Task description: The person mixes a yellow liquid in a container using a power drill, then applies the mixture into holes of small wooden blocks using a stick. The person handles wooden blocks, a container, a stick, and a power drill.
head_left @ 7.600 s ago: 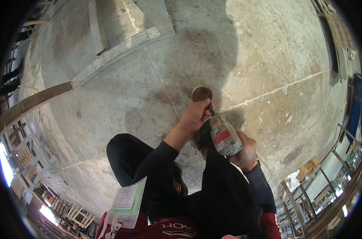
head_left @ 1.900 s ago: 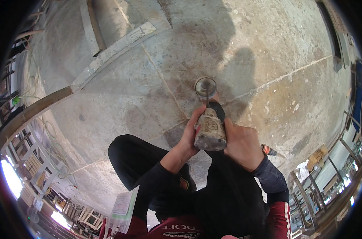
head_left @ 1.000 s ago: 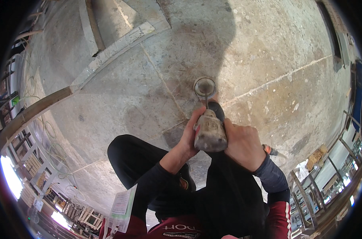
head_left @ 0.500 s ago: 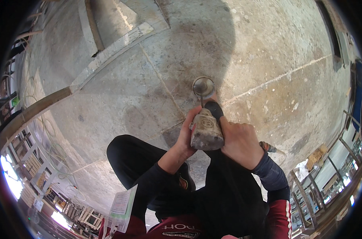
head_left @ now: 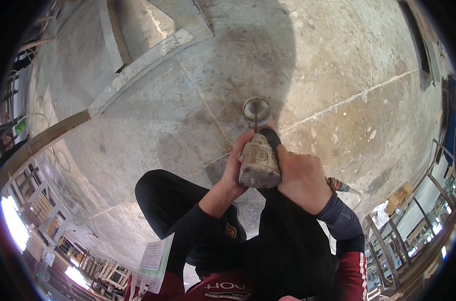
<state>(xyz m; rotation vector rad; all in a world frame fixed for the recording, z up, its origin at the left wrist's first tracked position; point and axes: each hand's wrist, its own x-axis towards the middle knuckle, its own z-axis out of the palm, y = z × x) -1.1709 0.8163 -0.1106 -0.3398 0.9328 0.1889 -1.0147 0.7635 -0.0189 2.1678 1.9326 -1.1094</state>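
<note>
Between my hands is a worn, grey, drill-like power tool (head_left: 260,165), its broad rear end facing up at me. My left hand (head_left: 230,173) wraps its left side, fingers toward the front. On the other side my right hand (head_left: 305,183) is closed around the tool; its grip is hidden under the hand. A thin shaft (head_left: 256,122) runs from the tool's nose into a round, shallow metal-looking cup (head_left: 245,116) at the floor. Beside the cup's lower right, a black shape (head_left: 271,139) with a skin-toned tip is partly covered by the tool.
An orange and black hose coupling (head_left: 338,185) shows past my right wrist, with a pale hose behind it. My bent legs (head_left: 170,198) are close below. Stained floor (head_left: 338,65) spreads around, with a raised strip (head_left: 137,70) at the upper left and wooden frames (head_left: 388,246) lower right.
The tool has shifted very slightly left and toward me. Its shaft now shows across the middle of the cup; before, it showed only near the lower rim.
</note>
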